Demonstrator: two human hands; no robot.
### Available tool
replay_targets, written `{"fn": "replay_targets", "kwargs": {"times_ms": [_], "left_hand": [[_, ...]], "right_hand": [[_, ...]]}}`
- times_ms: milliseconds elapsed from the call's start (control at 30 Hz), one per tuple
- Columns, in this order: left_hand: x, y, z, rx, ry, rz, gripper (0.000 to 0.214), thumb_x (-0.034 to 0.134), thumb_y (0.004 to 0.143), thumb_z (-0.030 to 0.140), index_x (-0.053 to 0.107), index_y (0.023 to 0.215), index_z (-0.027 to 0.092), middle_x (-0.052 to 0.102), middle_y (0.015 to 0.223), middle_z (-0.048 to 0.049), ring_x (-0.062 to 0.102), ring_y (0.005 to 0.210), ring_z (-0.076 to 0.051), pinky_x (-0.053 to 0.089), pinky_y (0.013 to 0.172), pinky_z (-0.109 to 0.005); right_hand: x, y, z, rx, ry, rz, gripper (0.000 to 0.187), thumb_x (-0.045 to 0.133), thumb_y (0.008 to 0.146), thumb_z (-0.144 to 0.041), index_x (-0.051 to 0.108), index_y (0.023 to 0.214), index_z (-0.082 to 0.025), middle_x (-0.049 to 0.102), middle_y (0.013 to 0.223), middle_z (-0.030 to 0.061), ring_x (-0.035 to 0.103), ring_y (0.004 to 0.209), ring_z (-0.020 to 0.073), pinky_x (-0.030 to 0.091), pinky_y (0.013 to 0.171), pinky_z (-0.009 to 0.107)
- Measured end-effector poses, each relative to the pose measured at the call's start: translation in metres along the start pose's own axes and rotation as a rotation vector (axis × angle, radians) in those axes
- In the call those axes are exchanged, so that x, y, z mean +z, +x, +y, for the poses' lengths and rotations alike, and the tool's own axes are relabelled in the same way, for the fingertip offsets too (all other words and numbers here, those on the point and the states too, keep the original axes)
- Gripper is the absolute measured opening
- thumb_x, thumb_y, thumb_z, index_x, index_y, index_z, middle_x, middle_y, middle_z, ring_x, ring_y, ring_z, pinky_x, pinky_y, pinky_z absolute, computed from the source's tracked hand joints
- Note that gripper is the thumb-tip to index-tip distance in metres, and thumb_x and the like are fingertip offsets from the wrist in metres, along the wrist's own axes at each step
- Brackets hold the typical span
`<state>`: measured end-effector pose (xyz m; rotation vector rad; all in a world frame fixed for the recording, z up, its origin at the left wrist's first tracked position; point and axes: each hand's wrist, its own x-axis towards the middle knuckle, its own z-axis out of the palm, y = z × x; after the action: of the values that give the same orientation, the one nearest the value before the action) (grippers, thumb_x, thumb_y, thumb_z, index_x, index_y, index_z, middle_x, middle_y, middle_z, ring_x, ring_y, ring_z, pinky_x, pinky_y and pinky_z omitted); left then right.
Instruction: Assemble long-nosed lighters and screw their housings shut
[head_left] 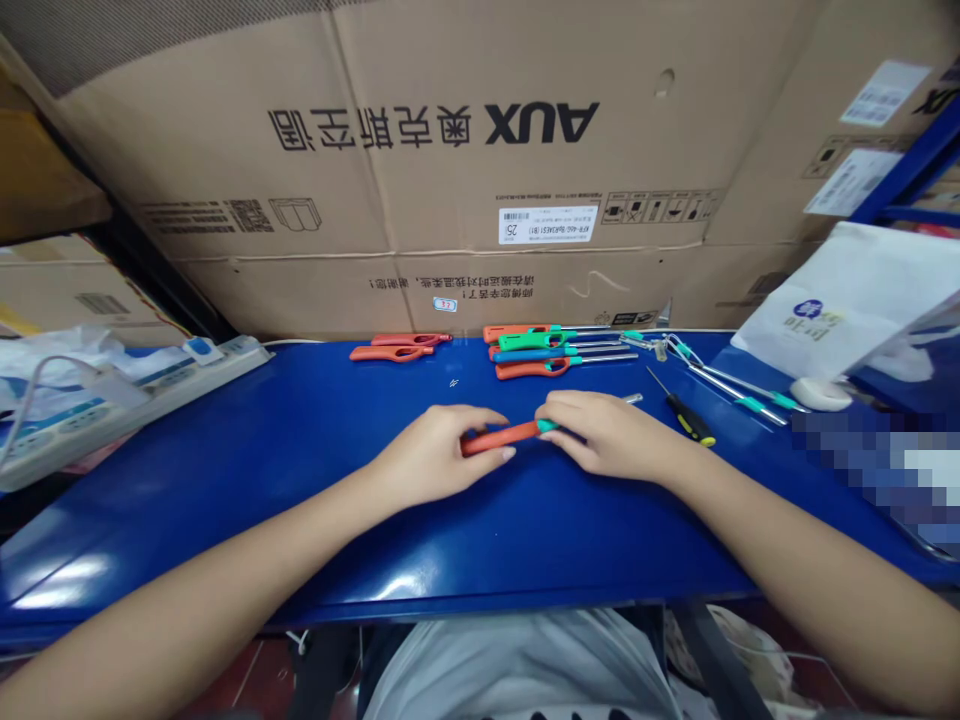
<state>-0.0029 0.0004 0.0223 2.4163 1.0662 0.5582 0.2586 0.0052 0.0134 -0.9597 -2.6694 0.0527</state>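
Low over the middle of the table, a red-orange long-nosed gas lighter [504, 438] is held level between both hands. My left hand [429, 455] is closed around the handle's left end, thumb below and fingers above. Gripping the other end, by the green collar, is my right hand [611, 432]; most of the metal tube is hidden under it, and only the tip shows beyond. Just behind the hands lie several assembled lighters [534, 369] in orange, green and blue, tubes pointing right. Further left are two red handle shells [391, 353] without tubes.
A black-and-yellow screwdriver [691, 420] lies right of my right hand, near loose metal tubes with green collars [739, 392]. A power strip [187, 375] runs along the left side. Cardboard [442, 200] walls off the back; a white bag [862, 295] stands at right.
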Motion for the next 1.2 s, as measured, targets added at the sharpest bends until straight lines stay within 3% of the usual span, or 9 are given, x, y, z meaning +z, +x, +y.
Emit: {"fn": "replay_targets", "kwargs": {"times_ms": [100,300,433,633,733,967,1200], "left_hand": [[-0.008,0.008,-0.015,-0.024,-0.001,0.139,0.040,0.066,0.090,0.047,0.072,0.115,0.017,0.075,0.108,-0.0074,0.068,0.092,-0.022,0.050,0.083,-0.031],[-0.012,0.011,-0.023,0.057,0.013,0.190,0.038,0.064,0.091,0.045,0.072,0.115,0.016,0.073,0.102,-0.0079,0.066,0.081,-0.019,0.049,0.070,-0.029],[-0.009,0.010,-0.023,0.127,0.029,0.198,0.034,0.065,0.091,0.040,0.072,0.114,0.016,0.070,0.096,-0.0071,0.062,0.076,-0.016,0.049,0.070,-0.028],[-0.011,0.013,-0.031,0.122,0.067,0.200,0.037,0.067,0.090,0.040,0.070,0.118,0.016,0.068,0.099,-0.0080,0.062,0.077,-0.017,0.051,0.070,-0.029],[-0.014,0.014,-0.035,0.140,0.074,0.193,0.037,0.066,0.091,0.040,0.070,0.117,0.015,0.067,0.096,-0.0076,0.061,0.076,-0.016,0.051,0.070,-0.029],[-0.013,0.012,-0.040,0.178,-0.010,0.152,0.035,0.066,0.091,0.038,0.070,0.115,0.013,0.067,0.090,-0.0057,0.060,0.073,-0.014,0.051,0.069,-0.026],[-0.006,0.012,-0.042,0.195,0.034,0.116,0.037,0.062,0.094,0.040,0.069,0.118,0.013,0.068,0.090,-0.0070,0.061,0.076,-0.016,0.051,0.069,-0.028]], "right_hand": [[-0.005,-0.004,0.018,0.103,0.032,0.104,0.012,0.051,0.099,-0.024,0.061,0.102,-0.019,0.067,0.099,0.0089,0.062,0.091,0.0218,0.048,0.080,0.033],[-0.008,-0.006,0.040,0.087,0.050,0.205,0.011,0.051,0.095,-0.019,0.061,0.101,-0.019,0.065,0.106,0.0114,0.062,0.099,0.0240,0.051,0.086,0.037],[-0.009,-0.005,0.035,0.049,0.047,0.126,0.017,0.047,0.098,-0.021,0.063,0.101,-0.018,0.066,0.107,0.0128,0.063,0.101,0.0241,0.050,0.087,0.037],[-0.018,-0.007,0.031,0.178,0.038,-0.097,0.019,0.051,0.100,-0.031,0.065,0.099,-0.018,0.071,0.093,0.0073,0.063,0.080,0.0197,0.041,0.068,0.029],[-0.019,-0.007,0.033,0.170,0.019,-0.086,0.024,0.048,0.102,-0.035,0.064,0.103,-0.019,0.072,0.099,0.0085,0.064,0.085,0.0208,0.039,0.068,0.028],[-0.013,-0.011,0.033,0.043,-0.272,-0.038,0.036,0.034,0.106,-0.037,0.055,0.084,-0.018,0.065,0.073,0.0069,0.053,0.061,0.0183,0.025,0.058,0.031],[-0.012,-0.009,0.034,0.112,-0.201,-0.102,0.031,0.041,0.104,-0.036,0.057,0.085,-0.018,0.067,0.080,0.0073,0.057,0.066,0.0182,0.027,0.060,0.030]]}}
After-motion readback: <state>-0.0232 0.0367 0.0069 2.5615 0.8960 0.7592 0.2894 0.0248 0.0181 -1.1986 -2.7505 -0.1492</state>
